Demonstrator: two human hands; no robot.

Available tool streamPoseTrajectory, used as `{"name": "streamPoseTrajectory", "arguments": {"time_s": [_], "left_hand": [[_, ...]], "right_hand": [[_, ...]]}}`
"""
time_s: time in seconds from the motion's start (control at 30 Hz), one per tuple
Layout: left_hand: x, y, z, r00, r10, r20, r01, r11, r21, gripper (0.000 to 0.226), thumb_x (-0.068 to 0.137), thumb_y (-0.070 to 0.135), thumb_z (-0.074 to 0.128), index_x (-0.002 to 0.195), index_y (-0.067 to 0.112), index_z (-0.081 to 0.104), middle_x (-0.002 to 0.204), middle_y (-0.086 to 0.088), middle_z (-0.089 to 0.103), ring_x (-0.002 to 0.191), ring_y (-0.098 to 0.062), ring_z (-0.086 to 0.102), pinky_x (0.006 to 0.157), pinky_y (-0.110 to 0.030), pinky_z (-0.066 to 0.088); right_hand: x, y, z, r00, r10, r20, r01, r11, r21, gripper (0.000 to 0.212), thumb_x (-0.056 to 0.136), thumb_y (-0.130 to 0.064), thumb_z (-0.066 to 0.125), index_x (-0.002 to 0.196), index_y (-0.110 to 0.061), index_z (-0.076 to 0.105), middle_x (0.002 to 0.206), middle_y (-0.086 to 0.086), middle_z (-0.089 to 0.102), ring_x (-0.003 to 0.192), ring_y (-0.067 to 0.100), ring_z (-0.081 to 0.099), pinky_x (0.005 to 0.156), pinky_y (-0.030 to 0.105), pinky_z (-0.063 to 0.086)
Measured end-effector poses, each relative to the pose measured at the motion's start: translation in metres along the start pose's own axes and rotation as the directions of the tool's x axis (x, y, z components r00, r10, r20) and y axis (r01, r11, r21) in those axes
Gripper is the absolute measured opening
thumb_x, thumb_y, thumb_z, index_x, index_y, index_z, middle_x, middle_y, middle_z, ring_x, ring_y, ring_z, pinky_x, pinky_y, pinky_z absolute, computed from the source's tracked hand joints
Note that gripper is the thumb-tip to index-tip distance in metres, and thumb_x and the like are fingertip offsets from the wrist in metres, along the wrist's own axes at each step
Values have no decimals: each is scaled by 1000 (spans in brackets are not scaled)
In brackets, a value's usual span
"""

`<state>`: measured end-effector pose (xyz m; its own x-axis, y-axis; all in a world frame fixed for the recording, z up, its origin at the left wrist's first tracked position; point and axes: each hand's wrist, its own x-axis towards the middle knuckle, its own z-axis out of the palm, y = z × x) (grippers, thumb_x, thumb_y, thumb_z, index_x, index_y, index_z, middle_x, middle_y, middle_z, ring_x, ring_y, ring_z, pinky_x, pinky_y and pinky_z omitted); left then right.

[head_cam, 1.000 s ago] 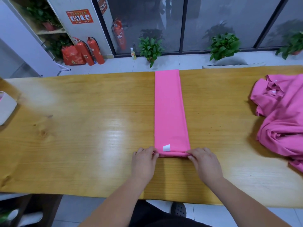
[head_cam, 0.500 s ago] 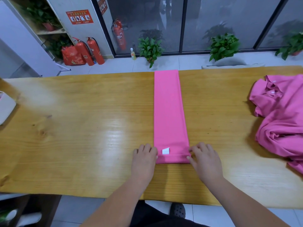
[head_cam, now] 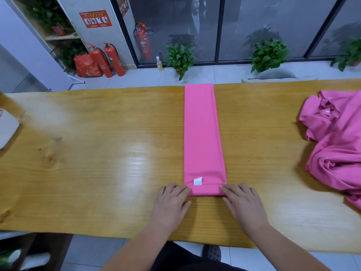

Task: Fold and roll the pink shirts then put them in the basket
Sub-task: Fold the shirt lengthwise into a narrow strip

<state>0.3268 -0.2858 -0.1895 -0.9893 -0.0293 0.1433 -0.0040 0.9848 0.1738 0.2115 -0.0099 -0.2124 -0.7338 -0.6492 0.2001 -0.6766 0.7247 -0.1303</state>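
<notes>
A pink shirt (head_cam: 202,133) lies folded into a long narrow strip down the middle of the wooden table (head_cam: 97,163). Its near end is turned over into a short flat fold, with a white label (head_cam: 197,181) just beyond it. My left hand (head_cam: 172,202) lies flat at the left end of that fold, fingertips touching the cloth. At the right end my right hand (head_cam: 242,202) presses with straight fingers. A heap of loose pink shirts (head_cam: 336,141) lies at the table's right side. The white basket (head_cam: 6,130) shows partly at the left edge.
The table's near edge runs just below my forearms. Beyond the far edge stand potted plants (head_cam: 180,58), red fire extinguishers (head_cam: 109,59) and a glass wall. A grey chair back (head_cam: 277,75) sits behind the table on the right.
The first turn at the strip's near end has been pressed flat and rolled slightly forward. Both hands went from pinching the edge to lying flat at its ends.
</notes>
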Motion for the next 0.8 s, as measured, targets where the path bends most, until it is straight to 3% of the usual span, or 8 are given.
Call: {"name": "streamPoseTrajectory", "arguments": {"time_s": [0.23, 0.4, 0.47, 0.57, 0.67, 0.8], "left_hand": [[21, 1, -7, 987, -134, 86, 139, 989, -48, 40, 88, 30, 79, 126, 37, 68, 114, 22, 68, 107, -12, 56, 86, -33, 47], [27, 0, -12, 950, -277, 145, 299, 940, -165, 41, 98, 35, 69, 138, 40, 58, 115, 25, 70, 108, -8, 53, 96, -31, 41], [28, 2, -14, 920, -364, 145, 391, 877, -279, 39, 98, 36, 70, 134, 43, 57, 104, 30, 67, 101, -4, 53, 96, -31, 42], [29, 0, -14, 862, -465, 204, 507, 763, -402, 33, 97, 44, 72, 124, 47, 54, 95, 32, 64, 95, 0, 57, 91, -33, 50], [27, -2, -13, 811, -510, 286, 577, 618, -534, 28, 93, 47, 77, 110, 42, 56, 88, 25, 74, 87, 3, 66, 83, -31, 57], [21, 1, -16, 782, -520, 344, 605, 501, -619, 27, 88, 47, 82, 101, 39, 60, 83, 20, 76, 81, 4, 67, 78, -29, 56]], "right_hand": [[13, 0, -8, 999, 48, 23, -48, 999, 15, 32, 103, -37, 50, 128, -30, 69, 117, -15, 68, 100, 20, 58, 79, 39, 46], [18, 0, -12, 989, 117, 90, -121, 992, 46, 39, 89, -37, 80, 127, -33, 71, 113, -18, 70, 98, 19, 59, 77, 38, 51], [23, -1, -16, 967, 220, 128, -235, 964, 126, 38, 91, -37, 79, 129, -35, 70, 106, -17, 70, 96, 16, 58, 77, 37, 52], [29, 0, -25, 898, 380, 222, -437, 828, 351, 42, 95, -43, 74, 136, -43, 62, 96, -16, 57, 88, 9, 62, 78, 33, 53], [29, 7, -27, 874, 397, 281, -486, 724, 490, 38, 93, -50, 75, 127, -47, 59, 97, -24, 65, 92, 0, 58, 79, 33, 55], [27, 13, -26, 862, 423, 281, -507, 693, 512, 34, 86, -58, 78, 109, -44, 58, 84, -28, 71, 98, 1, 56, 77, 35, 53]]}}
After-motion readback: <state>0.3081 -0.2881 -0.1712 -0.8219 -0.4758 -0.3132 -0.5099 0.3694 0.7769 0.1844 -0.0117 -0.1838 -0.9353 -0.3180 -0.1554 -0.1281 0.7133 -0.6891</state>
